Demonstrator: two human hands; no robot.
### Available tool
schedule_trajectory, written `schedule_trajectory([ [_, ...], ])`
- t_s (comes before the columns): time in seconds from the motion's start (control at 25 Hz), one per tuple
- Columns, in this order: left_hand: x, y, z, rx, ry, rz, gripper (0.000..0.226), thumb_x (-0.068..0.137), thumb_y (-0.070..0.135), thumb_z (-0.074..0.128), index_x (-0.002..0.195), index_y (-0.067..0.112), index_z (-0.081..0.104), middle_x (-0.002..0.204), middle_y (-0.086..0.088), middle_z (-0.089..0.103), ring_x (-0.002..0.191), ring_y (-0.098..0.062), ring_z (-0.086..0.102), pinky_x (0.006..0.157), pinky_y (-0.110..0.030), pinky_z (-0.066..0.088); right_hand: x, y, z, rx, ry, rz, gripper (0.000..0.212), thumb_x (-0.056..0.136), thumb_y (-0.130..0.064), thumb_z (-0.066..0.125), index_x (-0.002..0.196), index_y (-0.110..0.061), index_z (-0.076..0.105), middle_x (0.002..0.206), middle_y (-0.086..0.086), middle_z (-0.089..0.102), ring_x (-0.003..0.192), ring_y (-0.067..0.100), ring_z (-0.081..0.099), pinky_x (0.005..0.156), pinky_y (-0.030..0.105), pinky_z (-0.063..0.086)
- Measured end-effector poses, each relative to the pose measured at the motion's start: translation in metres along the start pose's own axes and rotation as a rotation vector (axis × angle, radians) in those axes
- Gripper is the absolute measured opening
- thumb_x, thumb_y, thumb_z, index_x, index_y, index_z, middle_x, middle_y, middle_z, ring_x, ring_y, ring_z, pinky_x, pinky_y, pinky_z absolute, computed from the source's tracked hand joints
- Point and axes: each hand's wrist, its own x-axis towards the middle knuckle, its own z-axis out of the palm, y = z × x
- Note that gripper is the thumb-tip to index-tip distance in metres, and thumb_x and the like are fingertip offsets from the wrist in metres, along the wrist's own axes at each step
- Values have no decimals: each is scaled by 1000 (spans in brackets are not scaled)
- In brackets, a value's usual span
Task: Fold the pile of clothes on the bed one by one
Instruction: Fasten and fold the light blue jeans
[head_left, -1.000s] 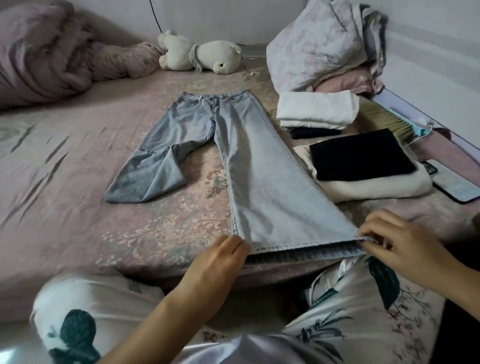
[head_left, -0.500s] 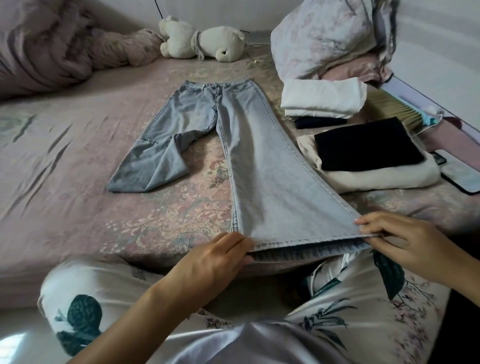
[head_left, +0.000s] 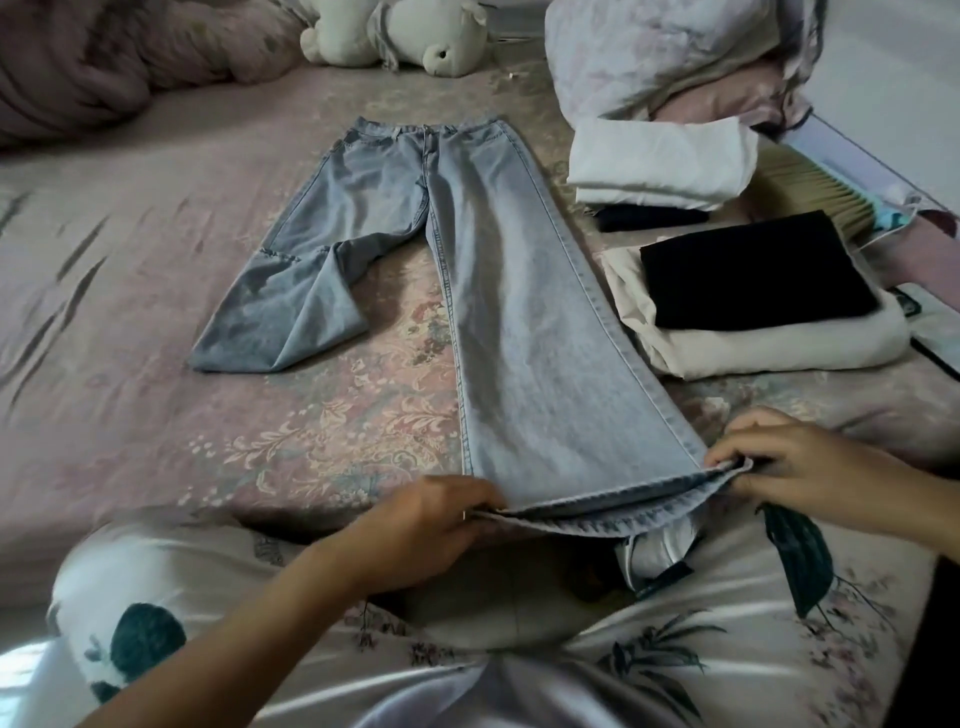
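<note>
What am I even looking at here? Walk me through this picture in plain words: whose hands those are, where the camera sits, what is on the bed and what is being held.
There is no machine here. A person wears a camera on the head, looking forward and down, so you see their own two hands and their lap in patterned trousers. In front lies a bed with a floral sheet. Spread flat on it is a pair of light blue jeans, one leg crumpled sideways. The left hand and right hand each pinch a corner of the straight leg's hem. To the right sit folded clothes: a black piece on a cream one, and a white stack behind. A stuffed toy lies at the far edge.
</note>
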Motion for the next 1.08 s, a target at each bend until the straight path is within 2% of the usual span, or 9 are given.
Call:
schedule_trajectory([
  [0.12,39,-29,-27,-291,-68,-223,19,91,9,61,107,20,63,83,15,61,73,8,57,70,-11,46,58,-4,-41,240,-61,108,18,72,-42,75,89,-36,69,99,-7,69,89,7,65,80,27,47],
  [0.2,80,-54,-53,-550,60,-387,25,92,3,55,111,20,53,79,6,58,62,4,55,61,-16,49,113,-6,-65,415,83,110,15,79,-28,73,92,-25,66,97,12,68,82,9,63,73,20,48],
  [0.32,152,-106,-93,-708,439,-582,23,96,3,48,113,18,45,80,0,54,58,-1,52,51,-19,47,215,-4,-96,469,367,137,14,88,-10,65,97,-20,60,97,9,61,84,9,57,72,16,45],
  [0.4,193,-148,-99,-781,661,-736,8,100,13,43,104,18,48,83,-4,53,68,-14,55,56,-27,49,275,7,-101,486,467,215,32,88,-21,66,117,-17,55,97,11,59,79,14,54,68,22,42],
  [0.48,215,-180,-81,-673,666,-936,15,100,21,41,101,11,52,95,-17,59,89,-33,62,72,-38,54,314,19,-84,359,413,322,35,88,-26,65,118,-12,55,98,12,61,77,16,52,63,21,39],
  [0.56,220,-196,-56,-468,610,-1061,35,98,29,47,112,-3,52,113,-25,59,107,-37,57,88,-39,46,337,33,-60,105,293,404,25,90,-27,62,108,-9,61,106,14,65,96,26,59,75,26,43],
  [0.76,225,-203,-47,-302,741,-1003,35,90,19,61,117,-1,53,105,-19,61,101,-31,56,84,-32,40,359,44,-46,-131,420,550,28,94,-27,54,99,-2,65,108,21,65,105,36,60,78,34,43],
  [0.92,237,-209,-54,-148,920,-721,25,89,3,57,114,0,54,99,-17,53,89,-24,48,76,-20,30,359,43,-47,-261,638,490,25,97,-18,42,105,-4,61,104,22,65,97,39,61,76,40,47],
  [1.08,245,-232,-44,-339,642,-885,47,89,18,62,130,4,41,120,-19,50,105,-32,55,93,-32,42,365,39,-43,-361,487,521,30,99,-8,34,123,-4,51,119,21,60,109,38,58,82,39,46],
])
